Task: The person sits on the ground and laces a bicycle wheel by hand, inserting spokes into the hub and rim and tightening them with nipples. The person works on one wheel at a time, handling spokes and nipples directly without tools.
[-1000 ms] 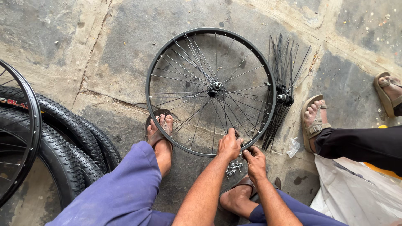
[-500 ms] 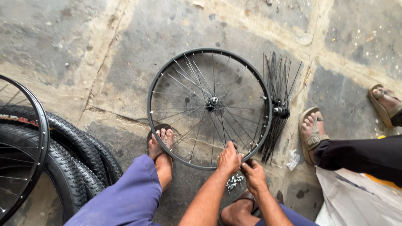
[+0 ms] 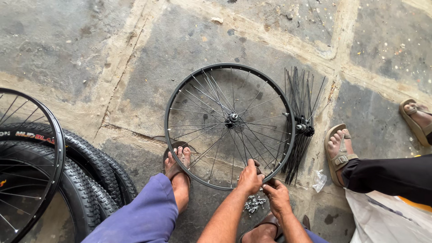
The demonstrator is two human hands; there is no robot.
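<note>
Rough grey stone slabs (image 3: pixel 90 54), stained and speckled with pale spots, with wide sandy joints running between them, make up the floor of this work spot. At far left a spoked wheel (image 3: pixel 27 166) lies over a stack of knobbly black tyres (image 3: pixel 85 175) (one sidewall carries coloured lettering). Just to their right, the person's leg in blue-purple trousers (image 3: pixel 144 216) stretches out, the sandalled foot (image 3: pixel 177 164) resting against the lower left edge of a black bicycle rim (image 3: pixel 168 112). That rim lies flat on the stone at centre, thin spokes (image 3: pixel 211 96) fanning from its hub (image 3: pixel 232 118). The person's left hand (image 3: pixel 249 177) is closed over the near edge of the rim, fingers curled around it. The right hand (image 3: pixel 276 195) sits just beside it, fingertips drawn together near the rim; whatever they pinch is too small to make out. A small heap of silvery metal bits (image 3: pixel 254 204) lies on the floor between the forearms. Against the rim's right side lies a bundle of loose black spokes (image 3: pixel 301 121) gathered on a second hub. Further right, another person's sandalled foot (image 3: pixel 339 150) and black trouser leg (image 3: pixel 391 175) reach in, above a pale plastic sheet (image 3: pixel 382 220), with a second sandalled foot (image 3: pixel 416 119) at the frame's edge.
</note>
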